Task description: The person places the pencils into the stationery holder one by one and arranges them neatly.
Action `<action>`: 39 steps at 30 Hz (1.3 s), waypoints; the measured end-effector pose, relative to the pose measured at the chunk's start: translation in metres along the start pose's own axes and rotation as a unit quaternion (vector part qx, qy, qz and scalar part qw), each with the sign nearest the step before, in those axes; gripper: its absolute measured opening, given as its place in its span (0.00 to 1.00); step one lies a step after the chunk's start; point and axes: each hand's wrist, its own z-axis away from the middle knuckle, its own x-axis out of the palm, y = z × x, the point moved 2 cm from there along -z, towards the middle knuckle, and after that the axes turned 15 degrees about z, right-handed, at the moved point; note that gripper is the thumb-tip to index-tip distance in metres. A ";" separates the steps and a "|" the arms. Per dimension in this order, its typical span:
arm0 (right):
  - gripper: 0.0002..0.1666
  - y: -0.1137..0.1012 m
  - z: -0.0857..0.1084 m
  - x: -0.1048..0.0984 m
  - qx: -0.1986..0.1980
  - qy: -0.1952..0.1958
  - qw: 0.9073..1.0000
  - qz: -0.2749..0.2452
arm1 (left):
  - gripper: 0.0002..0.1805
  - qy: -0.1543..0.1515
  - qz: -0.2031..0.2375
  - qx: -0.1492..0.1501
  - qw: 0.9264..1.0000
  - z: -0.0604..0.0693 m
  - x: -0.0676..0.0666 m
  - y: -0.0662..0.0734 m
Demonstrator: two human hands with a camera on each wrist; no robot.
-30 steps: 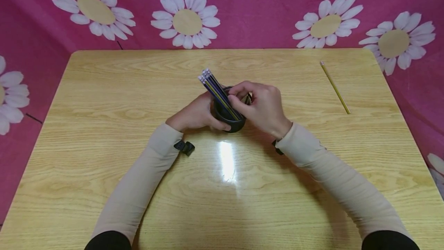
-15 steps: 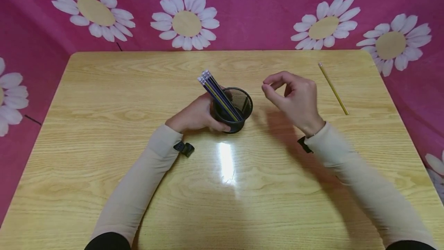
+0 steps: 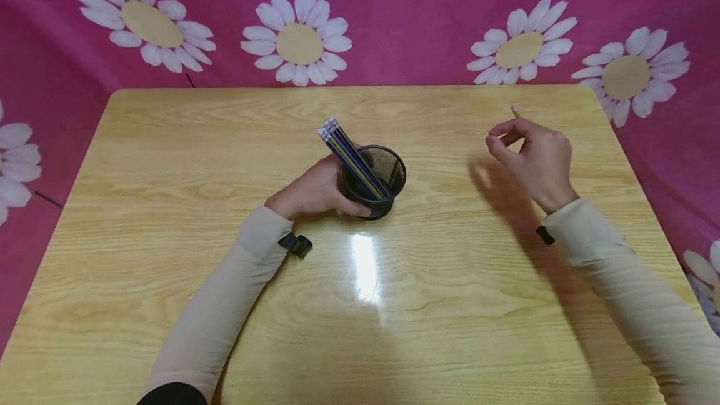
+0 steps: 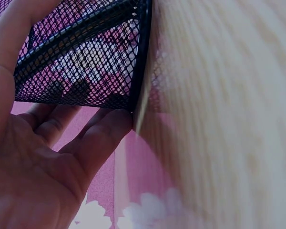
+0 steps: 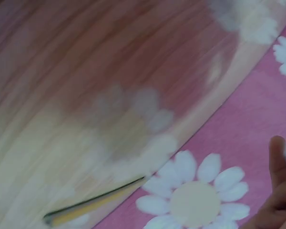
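A black wire-mesh pencil cup (image 3: 384,207) stands on the table, held round its side by my left hand (image 3: 317,189). In the left wrist view, the fingers and thumb of that hand lie about the mesh near the base. Several dark blue and yellow-striped pencils (image 3: 351,161) lean in the cup, white eraser ends up and to the left. My right hand (image 3: 537,158) is above the table at the right, fingers loosely curled, holding nothing visible. Behind it lies a yellow pencil (image 3: 515,112), mostly hidden in the head view. The right wrist view shows this pencil (image 5: 97,200) lying near the table's edge.
A wooden table (image 3: 225,142) spreads beneath both hands, with a bright light reflection in front of the cup. Its far edge meets a pink cloth (image 3: 405,24) printed with white daisies, which also hangs along the sides.
My right hand has left the cup and moved right, over the single yellow pencil, covering most of it. The left hand still holds the cup in place.
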 end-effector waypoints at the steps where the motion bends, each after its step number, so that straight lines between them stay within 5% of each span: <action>1: 0.12 0.004 -0.001 -0.001 0.003 -0.003 1.000 0.004 | 0.55 -0.001 0.000 0.001 1.000 0.001 0.001 0.003; 25: 0.17 0.070 -0.008 -0.005 0.076 -0.056 0.991 0.098 | 0.54 -0.003 0.015 -0.008 1.000 0.003 0.003 0.008; 33: 0.19 0.090 -0.009 -0.001 0.088 -0.105 0.982 0.129 | 0.53 0.000 0.014 -0.016 1.000 0.003 0.006 0.014; 39: 0.23 0.101 -0.009 0.001 0.098 -0.147 0.973 0.146 | 0.53 -0.001 0.011 -0.009 1.000 -0.001 0.003 0.002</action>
